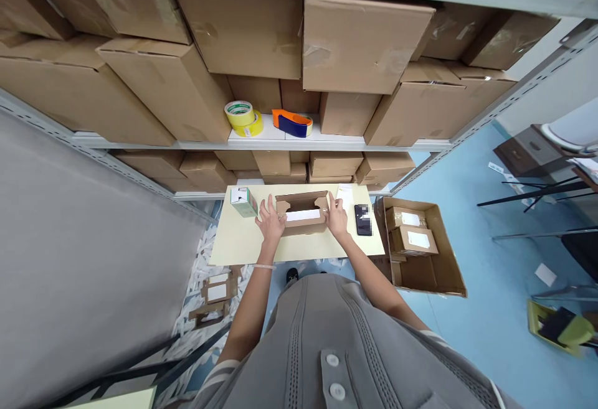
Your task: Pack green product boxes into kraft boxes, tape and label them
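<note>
A small open cardboard box (303, 227) with a white label on its near side stands in the middle of a pale yellow table (243, 248). My left hand (270, 221) presses against the box's left end, fingers spread upward. My right hand (336, 216) grips the box's right flap, fingers curled on it. A small white and green carton (243, 201) stands just left of my left hand. A dark phone (363, 219) lies right of my right hand, beside a white paper sheet (346, 194).
A big open carton (443, 259) on the floor at the right holds labelled parcels (412, 239). Shelves of brown boxes rise behind the table, with yellow tape rolls (243, 117) and an orange tape dispenser (292, 122). Flattened boxes (215, 294) and paper scraps litter the floor left.
</note>
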`<control>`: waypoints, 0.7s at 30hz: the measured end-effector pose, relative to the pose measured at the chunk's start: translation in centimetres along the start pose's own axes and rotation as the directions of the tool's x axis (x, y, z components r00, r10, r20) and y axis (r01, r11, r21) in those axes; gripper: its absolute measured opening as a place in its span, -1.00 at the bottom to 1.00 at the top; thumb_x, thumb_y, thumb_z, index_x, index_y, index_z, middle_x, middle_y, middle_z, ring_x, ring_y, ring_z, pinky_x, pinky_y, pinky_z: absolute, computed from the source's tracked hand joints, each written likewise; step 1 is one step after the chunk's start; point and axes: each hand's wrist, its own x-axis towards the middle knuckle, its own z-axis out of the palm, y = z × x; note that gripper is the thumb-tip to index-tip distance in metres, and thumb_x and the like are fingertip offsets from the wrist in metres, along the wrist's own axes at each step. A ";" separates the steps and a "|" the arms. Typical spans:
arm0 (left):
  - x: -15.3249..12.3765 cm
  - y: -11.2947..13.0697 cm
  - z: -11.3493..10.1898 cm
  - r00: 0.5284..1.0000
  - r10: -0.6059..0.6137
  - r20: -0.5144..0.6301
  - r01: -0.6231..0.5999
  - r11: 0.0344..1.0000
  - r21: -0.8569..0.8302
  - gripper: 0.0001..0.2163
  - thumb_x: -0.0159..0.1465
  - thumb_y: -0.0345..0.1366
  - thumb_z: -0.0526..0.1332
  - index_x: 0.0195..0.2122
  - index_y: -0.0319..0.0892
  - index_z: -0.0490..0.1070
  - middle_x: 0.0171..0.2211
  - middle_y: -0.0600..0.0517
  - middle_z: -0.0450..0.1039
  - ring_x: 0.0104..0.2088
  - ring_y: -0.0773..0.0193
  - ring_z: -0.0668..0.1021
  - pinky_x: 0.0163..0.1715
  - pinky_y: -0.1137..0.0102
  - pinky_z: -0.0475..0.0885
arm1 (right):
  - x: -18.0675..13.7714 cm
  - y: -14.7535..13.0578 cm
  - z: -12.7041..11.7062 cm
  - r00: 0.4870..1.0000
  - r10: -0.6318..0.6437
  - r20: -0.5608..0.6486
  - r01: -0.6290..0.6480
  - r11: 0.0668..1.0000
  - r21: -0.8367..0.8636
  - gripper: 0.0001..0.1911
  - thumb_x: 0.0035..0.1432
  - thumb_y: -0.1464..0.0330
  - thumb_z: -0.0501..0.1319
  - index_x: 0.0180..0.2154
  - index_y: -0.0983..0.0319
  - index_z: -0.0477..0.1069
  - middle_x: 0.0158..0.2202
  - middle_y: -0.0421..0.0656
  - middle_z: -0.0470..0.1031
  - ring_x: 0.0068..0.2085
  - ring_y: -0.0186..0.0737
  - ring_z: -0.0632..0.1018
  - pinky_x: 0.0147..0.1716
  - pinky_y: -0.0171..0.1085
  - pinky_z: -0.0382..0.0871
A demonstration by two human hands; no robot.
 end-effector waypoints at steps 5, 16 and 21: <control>0.9 0.2 -0.3 0.996 0.084 0.022 -0.085 0.996 0.029 -0.23 0.18 -0.28 0.22 0.38 -0.01 -0.13 0.36 -0.27 -0.10 0.32 -0.20 0.11 0.19 -0.23 0.04 | 1.4 0.1 -1.1 0.998 -0.058 0.033 0.060 0.996 -0.071 -0.09 0.15 0.42 0.25 0.37 -0.03 -0.21 0.07 0.00 0.18 0.00 -0.07 0.45 -0.14 -0.22 0.36; -1.4 -1.0 0.4 0.989 0.136 -0.057 -0.137 0.991 -0.007 -0.61 0.35 -0.19 0.04 0.19 -0.06 0.29 0.31 -0.12 0.16 0.25 0.06 0.30 0.27 0.01 0.05 | -1.2 0.9 -0.1 0.995 -0.100 -0.008 0.100 0.995 -0.009 -0.53 0.32 0.38 0.02 0.24 0.06 0.21 0.22 0.00 0.22 0.02 -0.09 0.47 -0.09 -0.19 0.40; -2.2 -1.8 1.2 0.990 0.135 -0.048 -0.137 0.990 -0.028 -0.62 0.39 -0.12 -0.05 0.09 -0.10 0.40 0.28 -0.09 0.23 0.24 0.07 0.31 0.26 0.01 0.08 | -2.7 1.6 1.7 0.995 -0.096 0.013 0.096 0.995 -0.005 -0.54 0.38 0.37 -0.12 0.23 0.09 0.25 0.23 -0.01 0.28 0.07 -0.12 0.46 -0.05 -0.20 0.40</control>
